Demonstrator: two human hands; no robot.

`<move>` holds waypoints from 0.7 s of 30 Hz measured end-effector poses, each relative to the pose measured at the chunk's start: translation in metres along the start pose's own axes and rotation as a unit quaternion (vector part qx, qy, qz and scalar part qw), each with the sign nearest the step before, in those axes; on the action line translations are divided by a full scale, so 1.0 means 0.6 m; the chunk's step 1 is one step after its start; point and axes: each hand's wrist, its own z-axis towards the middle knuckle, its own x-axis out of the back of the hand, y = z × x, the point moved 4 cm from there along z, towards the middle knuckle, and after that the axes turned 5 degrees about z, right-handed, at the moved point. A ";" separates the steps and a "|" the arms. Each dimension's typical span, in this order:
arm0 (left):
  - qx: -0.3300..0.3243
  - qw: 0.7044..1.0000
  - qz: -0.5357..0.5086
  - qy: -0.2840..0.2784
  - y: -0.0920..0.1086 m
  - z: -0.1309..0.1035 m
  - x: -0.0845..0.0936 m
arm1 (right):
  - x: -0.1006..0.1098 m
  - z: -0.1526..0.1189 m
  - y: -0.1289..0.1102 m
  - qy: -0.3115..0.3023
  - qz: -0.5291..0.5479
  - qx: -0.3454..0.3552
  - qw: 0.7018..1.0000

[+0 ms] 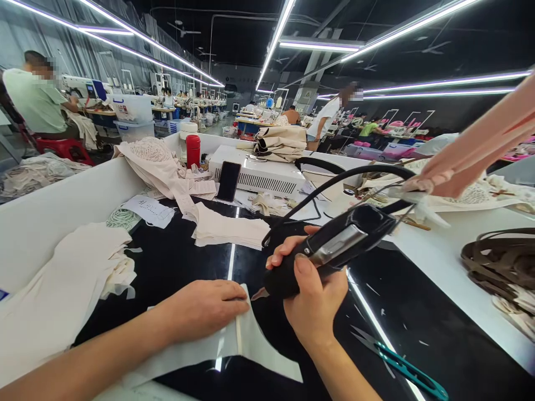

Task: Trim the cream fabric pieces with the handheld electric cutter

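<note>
A pale fabric piece (267, 353) lies on the glossy black tabletop (179, 273). Palm down, my left hand (204, 309) rests on that fabric, its fingers pressed together beside a narrow raised strip. My right hand (313, 289) is wrapped round a black handheld tool (334, 248) with a metal plate on its side and a cable. The tool's rounded front end is just right of my left fingertips, close to the fabric edge. Turquoise-handled snips (401, 362) lie on the black surface to the right of my right hand.
Cream fabric stacks (229, 225) lie ahead and at the left (71, 278). Behind them are a phone (228, 181), a red bottle (193, 150) and a vented white box (257, 172). Brown straps (501, 262) sit at the right. A seated person (35, 103) is far left.
</note>
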 end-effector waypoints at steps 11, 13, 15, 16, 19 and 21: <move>-0.002 1.000 -0.005 0.000 -0.003 -0.002 0.002 | 0.002 -0.016 -0.006 0.000 -0.004 0.003 1.000; -0.003 1.000 -0.003 0.007 -0.003 -0.002 0.002 | 0.003 -0.018 -0.004 0.005 -0.016 -0.001 1.000; -0.002 1.000 -0.005 0.010 -0.004 -0.003 0.002 | 0.003 -0.019 -0.004 0.008 -0.028 -0.003 1.000; -0.001 1.000 -0.006 0.011 -0.004 -0.004 0.002 | 0.003 -0.019 -0.005 0.009 -0.032 -0.002 0.999; -0.004 1.000 -0.009 0.015 -0.008 -0.006 0.002 | 0.004 -0.018 -0.011 0.013 -0.030 0.000 0.999; -0.010 1.000 -0.005 0.018 -0.009 -0.006 0.003 | 0.006 -0.018 -0.018 0.016 -0.018 0.004 1.000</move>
